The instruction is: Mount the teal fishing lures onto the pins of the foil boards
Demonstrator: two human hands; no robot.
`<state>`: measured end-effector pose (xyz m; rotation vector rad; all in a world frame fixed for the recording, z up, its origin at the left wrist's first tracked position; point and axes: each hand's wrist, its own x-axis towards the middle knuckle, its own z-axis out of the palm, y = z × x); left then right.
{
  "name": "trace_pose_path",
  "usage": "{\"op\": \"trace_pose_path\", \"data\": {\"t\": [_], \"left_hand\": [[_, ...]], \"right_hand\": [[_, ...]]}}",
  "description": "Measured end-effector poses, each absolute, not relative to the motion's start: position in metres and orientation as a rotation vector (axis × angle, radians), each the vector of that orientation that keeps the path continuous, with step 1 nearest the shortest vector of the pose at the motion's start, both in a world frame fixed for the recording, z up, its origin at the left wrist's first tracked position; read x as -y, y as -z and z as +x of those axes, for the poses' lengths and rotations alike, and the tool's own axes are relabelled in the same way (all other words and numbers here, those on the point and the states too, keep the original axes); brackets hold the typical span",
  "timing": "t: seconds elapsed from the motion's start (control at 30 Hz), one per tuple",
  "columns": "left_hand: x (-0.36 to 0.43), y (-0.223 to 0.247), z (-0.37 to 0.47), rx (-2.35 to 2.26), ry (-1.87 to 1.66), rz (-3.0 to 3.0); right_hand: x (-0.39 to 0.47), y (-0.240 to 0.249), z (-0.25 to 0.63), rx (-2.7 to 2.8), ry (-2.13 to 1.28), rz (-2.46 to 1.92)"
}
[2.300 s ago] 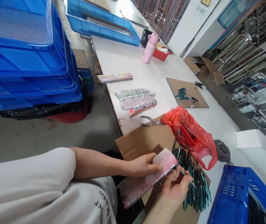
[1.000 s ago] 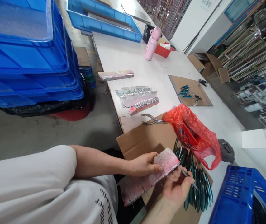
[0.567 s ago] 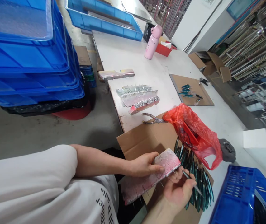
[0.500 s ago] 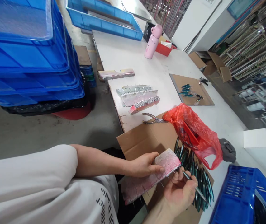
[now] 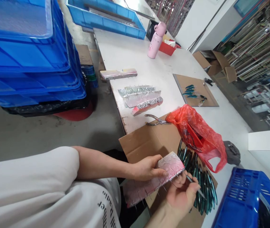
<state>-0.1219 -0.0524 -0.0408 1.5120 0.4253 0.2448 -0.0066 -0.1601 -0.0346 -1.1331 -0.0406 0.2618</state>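
A long pink and grey block with thin pins along its edge lies slantwise over my lap. My left hand is wrapped round its upper edge, thumb on the face. At the block's right end, my right hand is closed on a slim dark, pointed piece, its fingers close beside the pinned edge. Several dark green, fish-shaped pieces lie on the cardboard just beyond my right hand. Whether the held piece touches a pin cannot be made out.
Pliers and a red plastic bag lie beyond the hands. More pinned blocks rest on the white table, near a pink bottle. Blue crates stand left and lower right.
The slim piece in my right hand has tilted and shows less of its length past the fingers. My left hand and the block have hardly moved.
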Motion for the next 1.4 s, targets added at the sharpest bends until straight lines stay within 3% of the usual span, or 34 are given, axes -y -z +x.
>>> {"op": "trace_pose_path", "data": {"t": [0.43,0.73,1.4], "left_hand": [[0.053,0.042,-0.121,-0.406,-0.248,1.497],[0.053,0.043,-0.122,-0.444,-0.237,1.605],[0.05,0.046,-0.122,-0.392,-0.249,1.427]], "right_hand": [[0.16,0.034,-0.005,0.051,-0.258,-1.123],[0.151,0.01,-0.03,0.238,0.157,-1.441],[0.14,0.012,-0.027,0.147,0.003,-1.271]]}}
